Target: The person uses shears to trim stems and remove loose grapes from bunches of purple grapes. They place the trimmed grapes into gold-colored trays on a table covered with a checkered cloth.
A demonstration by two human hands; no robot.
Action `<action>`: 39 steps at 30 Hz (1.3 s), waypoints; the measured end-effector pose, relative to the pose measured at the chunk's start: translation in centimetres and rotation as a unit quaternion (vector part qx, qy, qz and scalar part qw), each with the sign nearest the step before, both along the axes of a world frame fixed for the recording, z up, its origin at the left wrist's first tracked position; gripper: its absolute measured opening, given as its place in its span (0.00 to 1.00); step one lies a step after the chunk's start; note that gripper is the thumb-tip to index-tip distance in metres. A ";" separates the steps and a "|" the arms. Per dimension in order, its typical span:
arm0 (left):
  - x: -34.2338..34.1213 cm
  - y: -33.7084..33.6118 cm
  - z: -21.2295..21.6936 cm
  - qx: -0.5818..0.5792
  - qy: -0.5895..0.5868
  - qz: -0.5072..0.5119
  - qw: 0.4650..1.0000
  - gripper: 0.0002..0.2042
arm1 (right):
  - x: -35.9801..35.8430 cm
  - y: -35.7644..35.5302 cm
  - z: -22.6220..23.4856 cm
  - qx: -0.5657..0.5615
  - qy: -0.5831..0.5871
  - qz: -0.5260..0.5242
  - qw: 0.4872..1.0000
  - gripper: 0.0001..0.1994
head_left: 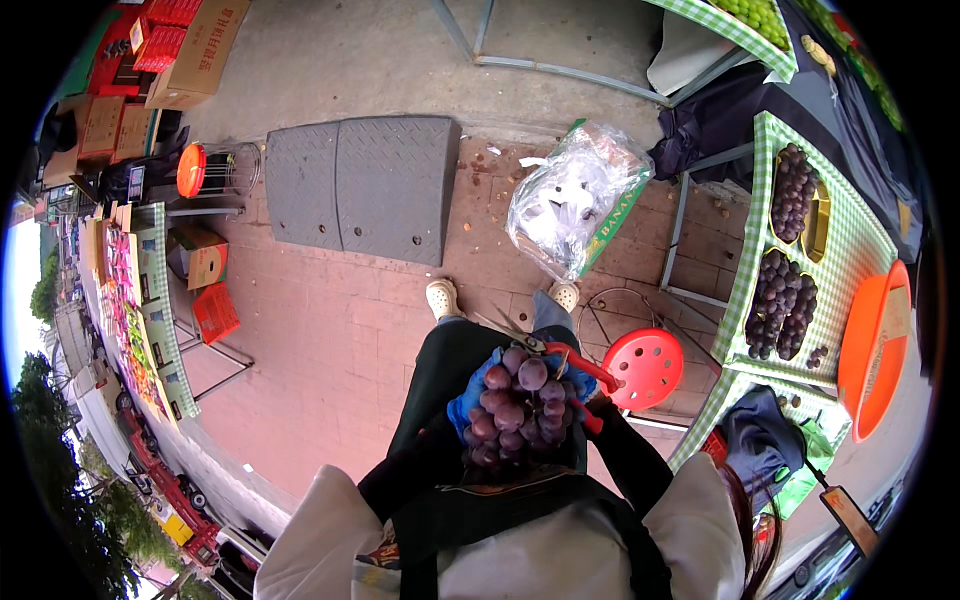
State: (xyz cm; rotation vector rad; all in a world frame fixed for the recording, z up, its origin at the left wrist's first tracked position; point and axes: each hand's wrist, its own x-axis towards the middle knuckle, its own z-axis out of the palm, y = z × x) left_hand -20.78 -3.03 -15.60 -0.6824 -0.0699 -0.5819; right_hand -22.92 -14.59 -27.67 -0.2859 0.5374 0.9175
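A bunch of dark purple-red grapes [508, 412] is held up in front of my lap. My left hand [462, 408], in a blue glove, is closed around its left side, with most of the fingers hidden behind the fruit. On the other side my right hand [578, 380], gloved in blue too, grips a pair of red-handled scissors [583, 362]. Their metal blades point up and left, apart from each other, just above the top of the bunch. The grapes partly cover my right hand.
A red stool [643, 369] stands right of my legs. Green-checked tables [762, 200] on the right carry grape bunches [780, 305] and an orange basin [870, 350]. Ahead lie a plastic-lined box [580, 200] and a grey ramp [365, 190]. A fruit stand [150, 310] is at left.
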 end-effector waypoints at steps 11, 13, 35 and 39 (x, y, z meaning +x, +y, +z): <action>4.0 -4.0 7.1 0.237 -0.048 -0.022 0.970 0.12 | 0.2 -4.5 12.8 0.163 -0.083 0.066 0.981 0.15; 5.0 -3.3 8.9 0.371 -0.029 -0.024 0.928 0.11 | 0.7 -4.3 13.9 0.161 -0.089 0.066 0.981 0.14; 16.3 -3.4 7.1 0.398 -0.161 0.016 0.903 0.13 | 7.3 -1.9 19.2 0.122 -0.125 -0.063 0.983 0.29; 17.9 -4.5 9.1 0.433 -0.079 -0.118 0.890 0.17 | 7.2 -3.5 18.9 0.101 -0.116 -0.096 0.983 0.30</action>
